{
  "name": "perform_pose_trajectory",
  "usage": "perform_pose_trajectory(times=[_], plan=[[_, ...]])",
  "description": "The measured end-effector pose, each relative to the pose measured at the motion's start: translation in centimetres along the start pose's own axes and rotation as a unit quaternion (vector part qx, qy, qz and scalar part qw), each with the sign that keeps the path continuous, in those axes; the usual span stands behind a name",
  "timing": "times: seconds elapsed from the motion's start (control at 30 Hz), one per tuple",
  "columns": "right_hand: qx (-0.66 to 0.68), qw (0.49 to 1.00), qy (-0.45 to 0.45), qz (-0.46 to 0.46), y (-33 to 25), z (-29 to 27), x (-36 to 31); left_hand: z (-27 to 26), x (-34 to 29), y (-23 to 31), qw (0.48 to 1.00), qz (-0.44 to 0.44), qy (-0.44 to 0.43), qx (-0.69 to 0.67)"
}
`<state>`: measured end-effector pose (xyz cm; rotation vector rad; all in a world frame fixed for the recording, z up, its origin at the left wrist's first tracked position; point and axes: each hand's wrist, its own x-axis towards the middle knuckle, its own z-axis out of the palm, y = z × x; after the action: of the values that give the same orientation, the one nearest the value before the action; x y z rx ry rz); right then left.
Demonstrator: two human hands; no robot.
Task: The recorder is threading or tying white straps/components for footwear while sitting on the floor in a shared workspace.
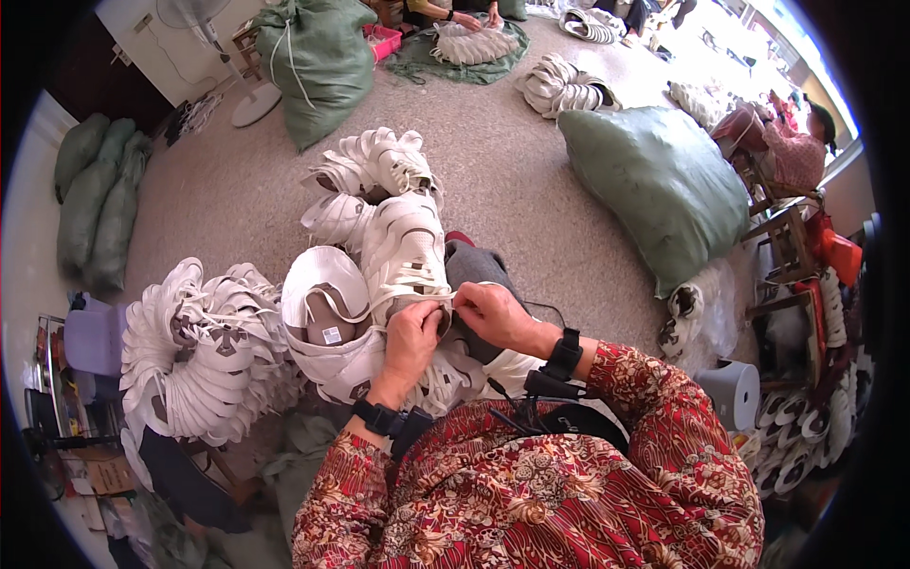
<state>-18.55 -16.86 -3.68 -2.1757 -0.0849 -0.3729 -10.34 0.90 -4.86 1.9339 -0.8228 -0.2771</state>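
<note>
In front of me lies a white sneaker upper with pale laces crossed over its tongue. My left hand is closed at its collar end, fingers pinching the shoelace. Just to the right, my right hand pinches the same lace, drawn between the two hands. Beside my left hand sits another white upper, its brown lining and a small label showing. More white uppers are bunched beyond the one I work on. My fingertips partly hide the lace ends.
A large curved stack of white uppers stands at my left. Stuffed green sacks lie to the right and another green sack stands ahead. A fan is at far left. Other people work at the back and right; a grey stool is near my right.
</note>
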Motion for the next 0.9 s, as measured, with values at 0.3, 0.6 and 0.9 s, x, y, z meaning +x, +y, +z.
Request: perform_pose_trajectory(times=[0.3, 0.6, 0.9], plan=[[0.108, 0.989, -0.027, 0.098, -0.5, -0.6, 0.2, -0.5, 0.1, 1.3, 0.995, -0.081, -0.043, -0.042], [0.044, 0.998, -0.036, 0.017, -0.1, 0.5, 0.6, -0.7, 0.3, 1.1, 0.996, -0.071, -0.045, -0.026], [-0.035, 0.996, -0.086, -0.016, -0.4, 0.0, 0.9, -8.3, -2.9, 4.8, 0.935, 0.050, -0.026, 0.350]])
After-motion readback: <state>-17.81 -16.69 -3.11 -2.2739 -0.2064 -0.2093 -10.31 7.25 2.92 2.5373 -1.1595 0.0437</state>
